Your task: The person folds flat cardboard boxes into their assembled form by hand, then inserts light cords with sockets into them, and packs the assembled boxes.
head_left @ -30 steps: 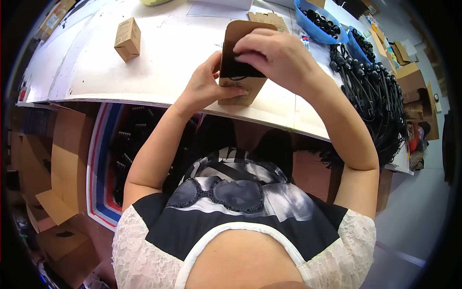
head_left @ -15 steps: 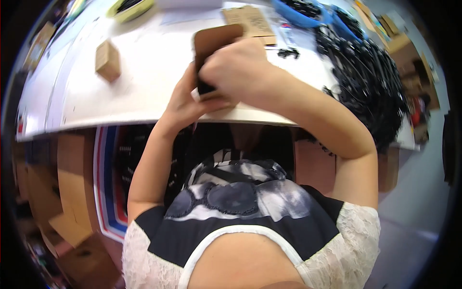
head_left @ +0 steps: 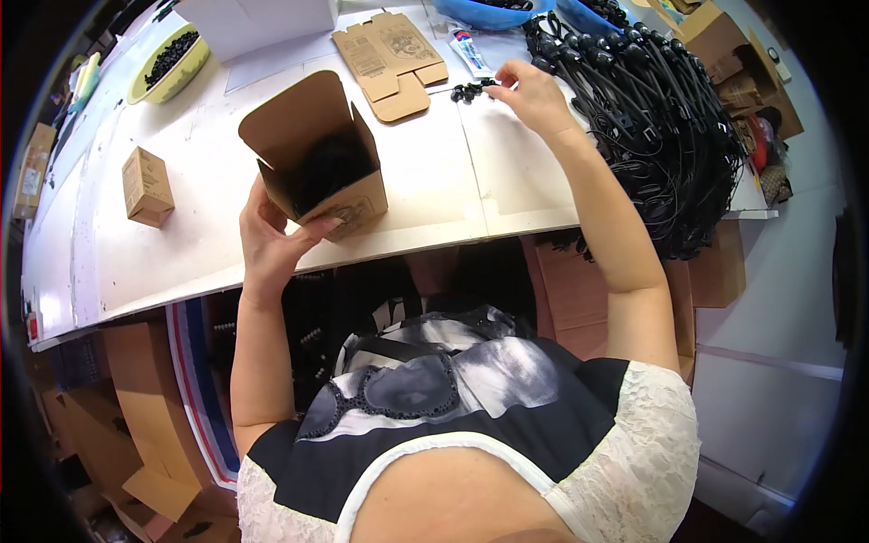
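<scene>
My left hand [head_left: 270, 242] grips an open cardboard box [head_left: 367, 195] at its near left corner, thumb on the front face. The box stands by the table's near edge with its flaps up. Something black [head_left: 330, 167] lies inside, its shape lost in shadow. Farther right, my right hand [head_left: 539, 98] reaches over the table, thumb and forefinger pinched at the edge of a small pile of black plastic parts [head_left: 466, 92]. One of these small parts seems to be between the fingertips.
A flattened carton [head_left: 385, 59] lies beyond the box, beside a tube [head_left: 471, 54]. Bundled black cables [head_left: 652, 136] cover the table's right side. A closed small box [head_left: 147, 187] stands left. A yellow-green bowl [head_left: 195, 65] of black pieces and blue basins [head_left: 484, 13] sit at the back.
My right hand has come out of the box and moved right to the small black parts. In view, the box and my left hand are farther left and lower.
</scene>
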`<control>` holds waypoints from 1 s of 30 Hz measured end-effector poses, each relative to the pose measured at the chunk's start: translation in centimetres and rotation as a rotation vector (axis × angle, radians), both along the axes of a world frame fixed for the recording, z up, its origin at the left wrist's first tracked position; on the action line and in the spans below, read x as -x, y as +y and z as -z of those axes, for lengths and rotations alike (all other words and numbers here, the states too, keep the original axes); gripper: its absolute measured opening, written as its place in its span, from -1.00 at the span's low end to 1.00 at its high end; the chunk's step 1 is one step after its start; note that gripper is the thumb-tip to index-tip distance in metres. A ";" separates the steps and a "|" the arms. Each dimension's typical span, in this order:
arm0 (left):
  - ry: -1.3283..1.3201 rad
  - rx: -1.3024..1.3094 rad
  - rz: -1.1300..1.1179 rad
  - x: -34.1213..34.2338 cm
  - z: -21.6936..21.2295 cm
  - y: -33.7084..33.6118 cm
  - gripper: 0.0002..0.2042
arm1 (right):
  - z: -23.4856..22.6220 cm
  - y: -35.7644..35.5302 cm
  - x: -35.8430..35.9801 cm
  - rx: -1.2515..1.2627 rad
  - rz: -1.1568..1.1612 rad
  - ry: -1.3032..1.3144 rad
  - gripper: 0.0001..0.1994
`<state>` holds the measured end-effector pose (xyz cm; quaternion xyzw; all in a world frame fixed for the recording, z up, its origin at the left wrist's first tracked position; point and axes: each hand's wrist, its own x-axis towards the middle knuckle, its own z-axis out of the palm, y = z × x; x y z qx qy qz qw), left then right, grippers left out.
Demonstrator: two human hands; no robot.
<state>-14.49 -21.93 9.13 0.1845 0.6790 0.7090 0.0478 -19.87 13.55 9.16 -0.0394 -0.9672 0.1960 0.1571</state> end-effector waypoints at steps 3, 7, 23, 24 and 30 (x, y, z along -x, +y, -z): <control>-0.003 0.030 0.018 0.2 0.1 -0.8 -0.28 | 1.7 -0.3 0.6 -0.108 0.005 0.014 -0.75; 0.124 -0.055 0.028 -0.3 -0.3 -1.1 -0.17 | 2.2 1.1 -0.2 -0.095 0.078 0.014 -0.83; 0.208 0.032 0.024 0.4 0.0 -1.5 -0.31 | -10.5 -17.0 -5.9 -0.372 -0.976 0.587 -0.83; 0.266 -0.003 -0.035 0.0 0.1 -1.2 -0.31 | -9.8 -16.3 -5.8 -0.123 -0.847 0.557 -0.84; 0.868 0.088 -0.381 -0.5 1.3 -0.2 -0.40 | -4.1 -15.0 -6.7 0.773 -0.652 0.225 -0.78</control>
